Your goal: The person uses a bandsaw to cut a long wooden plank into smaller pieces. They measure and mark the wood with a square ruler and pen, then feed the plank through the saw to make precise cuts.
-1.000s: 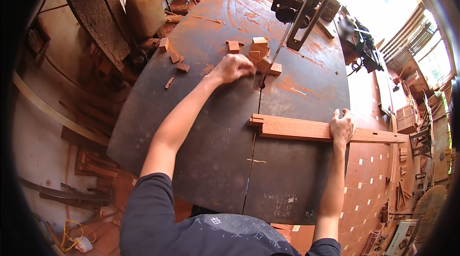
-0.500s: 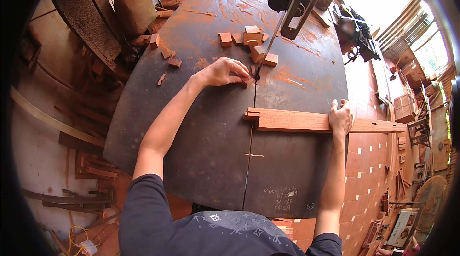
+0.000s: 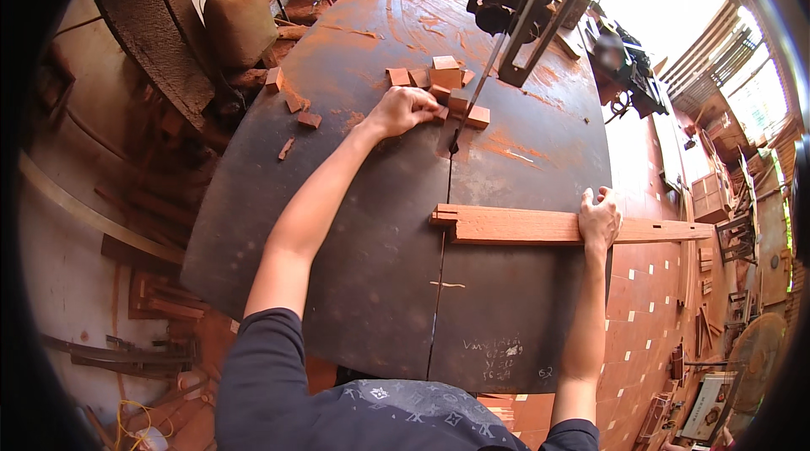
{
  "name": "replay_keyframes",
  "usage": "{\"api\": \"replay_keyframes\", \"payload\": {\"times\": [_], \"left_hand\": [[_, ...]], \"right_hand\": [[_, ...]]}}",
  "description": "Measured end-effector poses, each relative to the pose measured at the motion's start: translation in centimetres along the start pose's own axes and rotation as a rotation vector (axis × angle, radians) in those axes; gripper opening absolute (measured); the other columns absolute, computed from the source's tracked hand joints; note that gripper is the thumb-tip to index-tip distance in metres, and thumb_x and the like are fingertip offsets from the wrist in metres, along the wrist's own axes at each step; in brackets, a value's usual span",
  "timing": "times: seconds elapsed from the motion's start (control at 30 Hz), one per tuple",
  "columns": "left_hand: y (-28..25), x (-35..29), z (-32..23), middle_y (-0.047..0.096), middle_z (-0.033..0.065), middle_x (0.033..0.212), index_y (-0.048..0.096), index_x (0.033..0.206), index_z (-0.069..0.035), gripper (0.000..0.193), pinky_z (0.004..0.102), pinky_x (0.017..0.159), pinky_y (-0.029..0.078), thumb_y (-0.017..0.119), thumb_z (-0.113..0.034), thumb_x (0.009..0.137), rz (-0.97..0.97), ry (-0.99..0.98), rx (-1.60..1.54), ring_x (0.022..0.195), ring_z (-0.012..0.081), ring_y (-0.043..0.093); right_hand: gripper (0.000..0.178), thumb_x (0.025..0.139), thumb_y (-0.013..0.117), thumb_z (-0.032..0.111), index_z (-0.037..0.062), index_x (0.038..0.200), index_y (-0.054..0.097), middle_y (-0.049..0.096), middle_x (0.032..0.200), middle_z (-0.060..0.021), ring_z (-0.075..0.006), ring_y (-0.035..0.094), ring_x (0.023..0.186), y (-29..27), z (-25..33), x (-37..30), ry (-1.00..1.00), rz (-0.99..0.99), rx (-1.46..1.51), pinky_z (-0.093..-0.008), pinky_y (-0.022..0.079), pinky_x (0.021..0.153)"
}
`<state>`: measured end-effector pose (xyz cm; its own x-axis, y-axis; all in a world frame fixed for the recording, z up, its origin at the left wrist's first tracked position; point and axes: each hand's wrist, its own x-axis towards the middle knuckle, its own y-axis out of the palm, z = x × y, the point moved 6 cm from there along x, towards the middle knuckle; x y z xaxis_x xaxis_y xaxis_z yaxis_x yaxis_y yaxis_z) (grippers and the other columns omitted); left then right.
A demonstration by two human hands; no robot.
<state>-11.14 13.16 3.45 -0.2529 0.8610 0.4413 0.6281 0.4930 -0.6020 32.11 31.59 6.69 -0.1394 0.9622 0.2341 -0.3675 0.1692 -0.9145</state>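
Note:
My left hand [image 3: 400, 112] reaches over the dark metal saw table [image 3: 363, 223], left of the thin bandsaw blade [image 3: 481, 84]. Its fingers are pinched on a small wood block [image 3: 441, 114], partly hidden by the fingertips. Just beyond lies a cluster of reddish wood blocks [image 3: 445, 73], some close against the blade. My right hand [image 3: 600, 219] grips a long notched wood rail [image 3: 515, 225]. This rail lies crosswise over the table slot, nearer me than the blade, and its far right end sticks out past the table edge.
The saw's upper guide [image 3: 536, 25] stands over the far side of the table. Loose offcuts [image 3: 309, 119] and sawdust lie at the left. Beyond the table's left edge is a plastic jerrycan [image 3: 239, 19]. Tiled floor [image 3: 637, 299] and a fan [image 3: 753, 358] are on the right.
My left hand has moved away from me with the small block, beside the blade and up to the cluster, where some blocks have shifted. My right hand still holds the rail.

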Motion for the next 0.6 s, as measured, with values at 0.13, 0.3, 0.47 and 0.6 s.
{"api": "replay_keyframes", "payload": {"times": [0.13,0.3,0.47,0.6], "left_hand": [[-2.9,0.5,0.4,0.081,0.0102,0.108,0.084,0.103,-0.008,0.016,0.0387,0.087,0.062,0.083,-0.013,0.087,-0.247,-0.035,0.400,0.094,0.0255,0.078],[-8.3,-4.3,-9.0,0.077,0.0104,0.091,0.076,0.086,-0.009,0.002,0.0402,0.072,0.061,0.077,-0.010,0.088,-0.531,0.063,0.475,0.079,0.0263,0.076],[3.2,-9.7,-25.7,0.076,0.0062,0.088,0.075,0.091,-0.010,0.013,0.0376,0.073,0.063,0.075,-0.023,0.090,-0.092,0.492,0.303,0.081,0.0261,0.075],[14.2,-7.0,-26.0,0.064,0.0190,0.136,0.061,0.131,0.004,0.072,0.0486,0.108,0.049,0.078,-0.052,0.089,0.050,0.176,0.548,0.130,0.0323,0.060]], "right_hand": [[0.050,0.098,0.066,0.039,0.0040,0.134,0.067,0.074,0.130,-0.0169,-0.0374,0.064,0.126,0.1,0.8,-0.3,0.001,0.007,-0.005,-0.0465,0.043,0.114],[0.048,0.098,0.067,0.038,0.0041,0.132,0.068,0.074,0.129,-0.0180,-0.0376,0.064,0.126,-0.2,-0.3,-0.2,-0.010,-0.030,-0.006,-0.0464,0.042,0.115],[0.049,0.096,0.069,0.039,0.0050,0.132,0.068,0.075,0.127,-0.0173,-0.0353,0.065,0.126,-0.3,-0.2,-0.3,-0.026,-0.023,-0.005,-0.0478,0.043,0.114],[0.053,0.094,0.071,0.043,0.0060,0.133,0.068,0.073,0.131,-0.0180,-0.0364,0.064,0.129,0.1,0.6,-0.1,-0.047,-0.008,0.025,-0.0483,0.044,0.113]]}}
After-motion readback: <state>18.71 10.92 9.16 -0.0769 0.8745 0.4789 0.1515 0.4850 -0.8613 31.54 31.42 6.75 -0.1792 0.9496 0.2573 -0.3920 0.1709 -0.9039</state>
